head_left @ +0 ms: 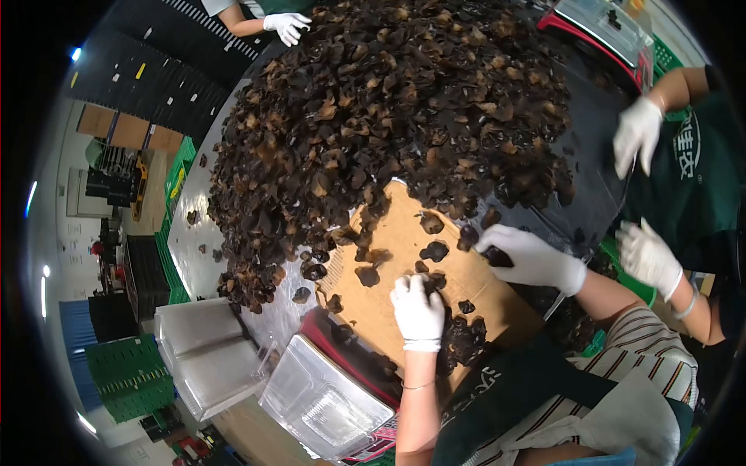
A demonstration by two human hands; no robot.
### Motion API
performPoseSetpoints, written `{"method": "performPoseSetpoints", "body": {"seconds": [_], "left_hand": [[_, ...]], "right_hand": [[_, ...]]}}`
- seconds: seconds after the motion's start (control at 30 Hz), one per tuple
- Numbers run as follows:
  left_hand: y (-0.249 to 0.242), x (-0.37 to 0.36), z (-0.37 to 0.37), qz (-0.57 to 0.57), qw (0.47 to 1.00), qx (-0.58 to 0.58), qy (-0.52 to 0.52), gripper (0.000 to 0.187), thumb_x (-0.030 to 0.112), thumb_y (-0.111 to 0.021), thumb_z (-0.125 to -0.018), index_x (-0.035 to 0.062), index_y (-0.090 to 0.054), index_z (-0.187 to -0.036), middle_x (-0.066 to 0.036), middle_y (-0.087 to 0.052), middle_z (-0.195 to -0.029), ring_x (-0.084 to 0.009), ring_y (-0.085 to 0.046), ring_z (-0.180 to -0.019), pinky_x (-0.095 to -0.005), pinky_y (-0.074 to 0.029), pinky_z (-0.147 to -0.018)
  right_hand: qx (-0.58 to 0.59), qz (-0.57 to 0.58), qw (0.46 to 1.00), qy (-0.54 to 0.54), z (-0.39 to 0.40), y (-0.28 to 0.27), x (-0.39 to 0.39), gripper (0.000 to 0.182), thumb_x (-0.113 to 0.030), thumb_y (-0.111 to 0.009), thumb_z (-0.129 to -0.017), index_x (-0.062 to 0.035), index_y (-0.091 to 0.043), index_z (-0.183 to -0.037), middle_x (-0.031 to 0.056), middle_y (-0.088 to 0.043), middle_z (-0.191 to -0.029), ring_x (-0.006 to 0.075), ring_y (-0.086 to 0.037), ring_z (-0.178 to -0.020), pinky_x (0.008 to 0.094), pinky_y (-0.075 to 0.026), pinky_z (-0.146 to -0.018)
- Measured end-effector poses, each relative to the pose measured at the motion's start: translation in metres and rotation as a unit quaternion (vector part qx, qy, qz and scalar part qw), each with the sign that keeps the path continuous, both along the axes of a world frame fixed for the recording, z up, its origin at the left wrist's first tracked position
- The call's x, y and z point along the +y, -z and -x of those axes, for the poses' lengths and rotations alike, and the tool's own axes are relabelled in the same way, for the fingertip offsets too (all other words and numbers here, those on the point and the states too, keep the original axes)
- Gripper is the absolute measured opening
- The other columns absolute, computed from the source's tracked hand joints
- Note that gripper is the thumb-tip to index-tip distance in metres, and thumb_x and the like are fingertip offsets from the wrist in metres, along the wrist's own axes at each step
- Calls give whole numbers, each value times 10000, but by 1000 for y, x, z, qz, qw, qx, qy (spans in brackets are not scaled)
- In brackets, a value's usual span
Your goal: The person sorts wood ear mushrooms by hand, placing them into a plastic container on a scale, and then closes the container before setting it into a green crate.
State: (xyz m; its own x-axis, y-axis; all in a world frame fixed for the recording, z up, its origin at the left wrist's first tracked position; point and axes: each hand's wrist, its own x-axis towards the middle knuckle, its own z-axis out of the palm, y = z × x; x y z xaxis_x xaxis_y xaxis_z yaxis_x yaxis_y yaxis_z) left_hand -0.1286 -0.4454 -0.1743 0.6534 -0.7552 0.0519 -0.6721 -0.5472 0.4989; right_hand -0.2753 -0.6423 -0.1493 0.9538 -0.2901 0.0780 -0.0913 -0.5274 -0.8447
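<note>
crinkled dark pieces (388, 101) heap a silvery table (202, 233), some scattered on cardboard (400, 221). the right hand (536, 256) pinches one piece (497, 255); the left hand (417, 314) (grip: i cannot tell) rests nearby. a green crate (128, 377) sits roomward.

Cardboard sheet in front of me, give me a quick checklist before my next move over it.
1. Left hand and right hand gloved: ok, both in white.
2. Cardboard sheet free of loose wood ear mushrooms: not ok, several lie scattered on it.
3. Right hand unloaded: cannot tell, something dark shows between thumb and fingers.
4. Left hand's grip: cannot tell, its fingertips are hidden.
5. Co-workers' hands off the sheet: ok, all visible ones are away from it.
</note>
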Motion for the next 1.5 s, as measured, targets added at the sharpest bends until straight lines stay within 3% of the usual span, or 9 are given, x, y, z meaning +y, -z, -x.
{"method": "performPoseSetpoints", "body": {"seconds": [0.13, 0.27, 0.4, 0.53, 0.73, 0.9, 1.23, 1.4, 1.5], "left_hand": [[-8, -30, 36, 86, 953, 166, 239, 396, 66, -648, -742, 31, -588, -1131, -179, -564, -1144, -356, -538, -1059, -431, -436, -933], [-65, -44, 71, 66, 781, 499, 368, 434, 123, -660, -824, -4, -560, -1226, -196, -564, -1239, -349, -510, -1220, -398, -388, -1061], [-55, -37, 7, 149, 965, 162, 139, 319, -11, -564, -796, 23, -621, -1108, -160, -628, -1051, -326, -590, -984, -409, -457, -908], [-1, -22, -55, 34, 990, -133, -43, 454, -38, -520, -754, 40, -562, -1200, -218, -542, -1182, -428, -512, -1023, -475, -436, -889], [27, -18, -23, 45, 997, -6, 65, 265, -11, -553, -701, 52, -583, -956, -180, -568, -953, -370, -537, -864, -451, -450, -801], [1, -19, -17, 154, 969, 182, -63, 189, -17, -541, -762, 12, -596, -941, -157, -611, -910, -303, -608, -861, -371, -492, -816], [-23, -28, 24, 155, 934, 316, 57, 278, -21, -572, -756, 7, -574, -1033, -200, -598, -967, -368, -606, -869, -408, -494, -809], [-9, -33, 51, 221, 922, 281, 147, 541, 55, -620, -819, 40, -477, -1340, -185, -550, -1247, -246, -609, -864, -334, -511, -785], [-56, -32, 60, 57, 754, 580, 303, 754, 138, -670, -862, 72, -288, -1508, -143, -362, -1502, -139, -552, -823, -276, -504, -809]], "right_hand": [[200, -35, 968, -147, 43, -45, -34, 409, -208, -741, -764, -35, -624, -1115, 161, -683, -998, 320, -659, -928, 371, -513, -796], [192, -27, 977, -86, 55, -70, -43, 323, -219, -716, -770, -42, -649, -1032, 137, -689, -835, 315, -672, -785, 373, -519, -678], [173, 6, 983, -54, 21, -63, -40, 193, -160, -657, -808, -48, -647, -966, 132, -677, -780, 317, -665, -737, 385, -508, -626], [-79, 164, 982, -43, -48, -20, -18, 246, -82, -574, -813, -53, -657, -1043, 124, -659, -995, 306, -625, -925, 379, -501, -837], [-54, 326, 940, -80, -119, 33, -8, 217, -80, -584, -799, -59, -609, -1014, 93, -610, -948, 288, -593, -856, 378, -502, -740], [-178, 227, 952, -107, -168, 29, -2, 120, -147, -575, -839, -69, -579, -930, 101, -588, -797, 303, -615, -723, 400, -504, -641], [104, 325, 931, -128, -279, 6, 48, 182, -201, -650, -736, -38, -708, -792, 150, -681, -738, 308, -683, -705, 385, -525, -608], [59, 5, 991, -122, -221, -41, 11, 204, -257, -664, -768, -63, -698, -819, 120, -681, -785, 270, -669, -766, 380, -505, -680], [26, -86, 919, -384, -155, -63, -36, 137, -136, -657, -802, -14, -624, -749, 61, -616, -705, 136, -584, -663, 298, -472, -652]]}}
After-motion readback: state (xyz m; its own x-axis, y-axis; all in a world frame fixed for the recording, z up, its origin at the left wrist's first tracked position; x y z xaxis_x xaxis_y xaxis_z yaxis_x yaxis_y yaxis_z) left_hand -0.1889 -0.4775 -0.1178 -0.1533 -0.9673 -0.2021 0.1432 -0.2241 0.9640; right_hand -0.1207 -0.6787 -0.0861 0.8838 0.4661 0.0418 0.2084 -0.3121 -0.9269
